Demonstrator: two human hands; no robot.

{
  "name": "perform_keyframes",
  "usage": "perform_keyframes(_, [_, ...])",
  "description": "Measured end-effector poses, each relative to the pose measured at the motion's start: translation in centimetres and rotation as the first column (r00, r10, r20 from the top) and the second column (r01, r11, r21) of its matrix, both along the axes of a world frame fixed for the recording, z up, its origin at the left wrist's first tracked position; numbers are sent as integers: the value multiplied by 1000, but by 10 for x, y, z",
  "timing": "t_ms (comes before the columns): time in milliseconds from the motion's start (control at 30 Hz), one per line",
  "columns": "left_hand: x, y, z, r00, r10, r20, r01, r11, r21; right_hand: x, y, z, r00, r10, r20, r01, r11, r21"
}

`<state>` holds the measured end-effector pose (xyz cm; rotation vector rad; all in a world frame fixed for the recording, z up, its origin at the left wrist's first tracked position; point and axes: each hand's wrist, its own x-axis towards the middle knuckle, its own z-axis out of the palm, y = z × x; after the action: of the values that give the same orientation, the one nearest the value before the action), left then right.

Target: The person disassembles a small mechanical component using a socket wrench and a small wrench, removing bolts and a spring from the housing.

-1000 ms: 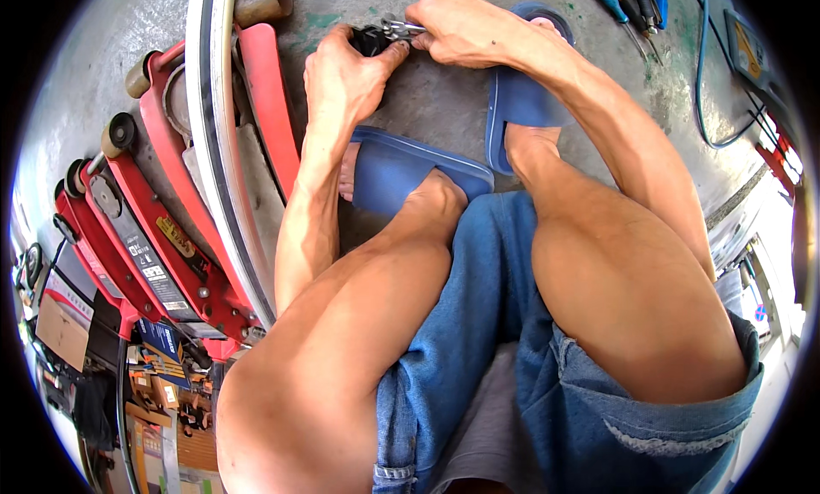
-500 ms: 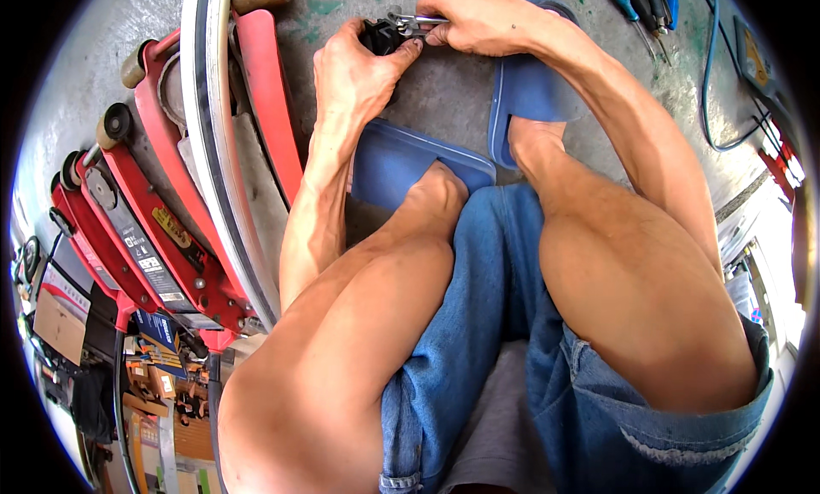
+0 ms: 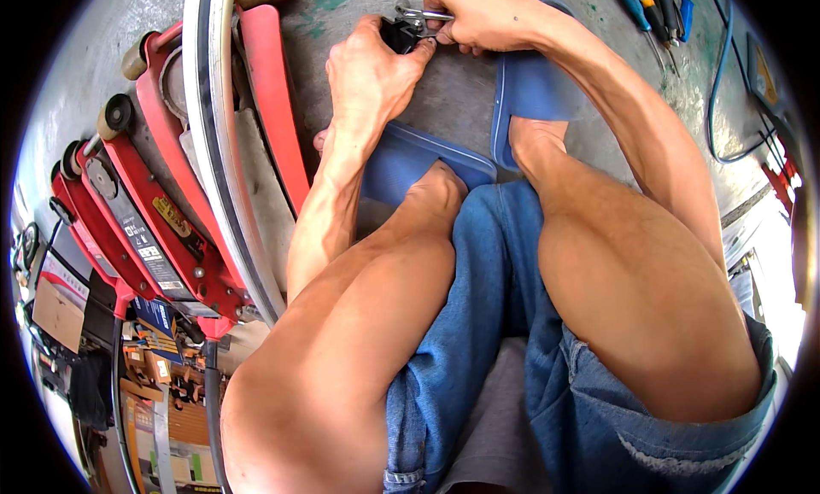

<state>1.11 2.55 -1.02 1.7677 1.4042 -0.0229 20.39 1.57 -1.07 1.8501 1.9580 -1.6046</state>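
Near the top of the head view, my left hand (image 3: 371,76) is closed round a small black part (image 3: 396,36) with a hollow side, its thumb pressed along the edge. My right hand (image 3: 491,16) grips a silver metal tool (image 3: 414,13) that looks like pliers. The tool's rounded head lies against or just over the black part. Fingers of my right hand meet my left thumb tip there. What the tool's jaws hold is too small to make out. Both hands are above the concrete floor, beyond my blue slippers (image 3: 427,157).
On my left lie several red floor jacks (image 3: 175,216) and a pale curved rim (image 3: 213,127). At the upper right are screwdrivers with blue and black handles (image 3: 632,5) and a blue cable (image 3: 713,110). Boxes (image 3: 60,313) and clutter stand at the lower left.
Both hands, with the black part and the silver tool, have moved slightly right. The black part is turned a little, showing more of its hollow side.
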Motion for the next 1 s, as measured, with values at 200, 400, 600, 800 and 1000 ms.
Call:
perform_keyframes(200, [2, 0, 5, 999, -2, -51, 3, 1000, 19, 4, 1, -3, 999, -15, -44, 15, 1000, -11])
perform_keyframes(400, [3, -2, 2, 998, 28, -51, -28, 1000, 6, 10, 6, 2, 996, -9, -94, 1, 997, -80])
perform_keyframes(600, [8, -4, 7, 993, 58, -99, -57, 998, 11, 25, 13, 42, 997, -81, 21, 79, 994, 70])
perform_keyframes(800, [6, -6, 3, 994, 70, -79, -68, 997, 22, 15, -17, 18, 999, -31, -10, 33, 960, 277])
perform_keyframes(1000, [8, -3, 6, 997, 81, -19, -81, 997, 15, 21, -23, 11, 1000, 27, -9, -23, 955, 296])
